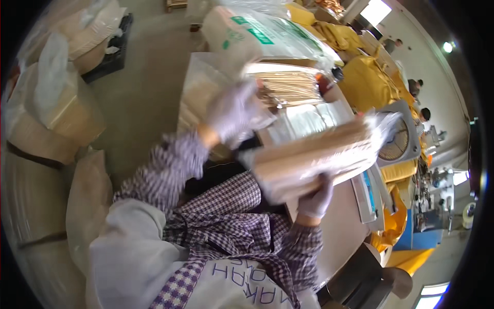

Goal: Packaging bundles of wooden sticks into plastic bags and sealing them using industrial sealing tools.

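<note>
My right hand [316, 201], in a pale thin glove, grips a clear plastic bag [319, 159] from below. Long light-brown sticks seem to fill it, though motion blurs them. The bag lies tilted across the front of my body, over the table edge. My left hand [231, 110], gloved too, is raised beside a pile of thin wooden sticks [288, 87]. Its fingers are smeared by motion, so their grip does not show. Flat clear plastic bags [309, 121] rest on the table between the stick pile and the filled bag.
A large white sack with green print [257, 33] stands beyond the sticks. At right are a grey fan [399, 136], a white device with a blue strip [368, 195] and a dark chair [360, 280]. Wrapped cartons [56, 103] stand at left. Several people are far off.
</note>
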Action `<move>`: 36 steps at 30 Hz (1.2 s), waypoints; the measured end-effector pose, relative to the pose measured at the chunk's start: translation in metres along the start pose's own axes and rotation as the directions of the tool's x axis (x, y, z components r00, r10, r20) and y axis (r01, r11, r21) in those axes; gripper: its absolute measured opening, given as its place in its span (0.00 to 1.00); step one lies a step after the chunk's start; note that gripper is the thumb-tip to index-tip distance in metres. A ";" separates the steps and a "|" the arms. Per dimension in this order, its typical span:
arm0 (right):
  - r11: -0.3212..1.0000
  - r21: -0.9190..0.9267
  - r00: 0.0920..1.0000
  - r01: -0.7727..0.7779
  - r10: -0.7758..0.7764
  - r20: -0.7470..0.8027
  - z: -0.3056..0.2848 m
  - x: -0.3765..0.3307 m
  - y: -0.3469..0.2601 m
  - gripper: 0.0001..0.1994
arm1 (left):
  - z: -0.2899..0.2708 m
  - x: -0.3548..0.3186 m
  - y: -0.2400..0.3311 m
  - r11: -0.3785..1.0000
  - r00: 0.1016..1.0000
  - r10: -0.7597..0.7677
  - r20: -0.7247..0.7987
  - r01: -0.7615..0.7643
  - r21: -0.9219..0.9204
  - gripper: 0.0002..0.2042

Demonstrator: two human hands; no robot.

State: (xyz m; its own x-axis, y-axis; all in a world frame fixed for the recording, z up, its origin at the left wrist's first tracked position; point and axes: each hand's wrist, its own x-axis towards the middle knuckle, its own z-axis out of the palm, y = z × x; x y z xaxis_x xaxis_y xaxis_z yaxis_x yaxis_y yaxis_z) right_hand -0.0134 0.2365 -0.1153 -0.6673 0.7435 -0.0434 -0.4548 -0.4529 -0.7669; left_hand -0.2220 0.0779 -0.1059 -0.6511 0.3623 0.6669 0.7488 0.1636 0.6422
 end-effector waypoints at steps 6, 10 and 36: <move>0.944 -0.050 0.909 0.327 -0.299 0.289 0.153 0.107 0.034 0.11 | -0.043 0.091 -0.156 0.603 0.842 -0.404 0.358 -0.049 0.797 0.12; 0.917 -0.193 0.900 0.349 -0.270 0.341 0.188 0.160 0.088 0.24 | -0.065 0.082 -0.143 0.663 0.791 -0.267 0.551 -0.264 0.700 0.07; -0.312 -0.722 0.542 0.617 0.834 0.103 0.206 0.174 0.160 0.30 | -0.097 0.098 -0.163 0.593 0.454 -0.796 0.401 0.450 0.667 0.16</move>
State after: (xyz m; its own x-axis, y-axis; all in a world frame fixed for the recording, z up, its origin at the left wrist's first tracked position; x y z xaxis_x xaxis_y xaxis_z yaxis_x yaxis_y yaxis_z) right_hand -0.3232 0.1921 -0.1135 -0.8014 -0.0253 -0.5976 0.1559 0.9557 -0.2497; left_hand -0.4198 -0.0020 -0.1088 -0.8422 0.4020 -0.3594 0.2334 0.8726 0.4290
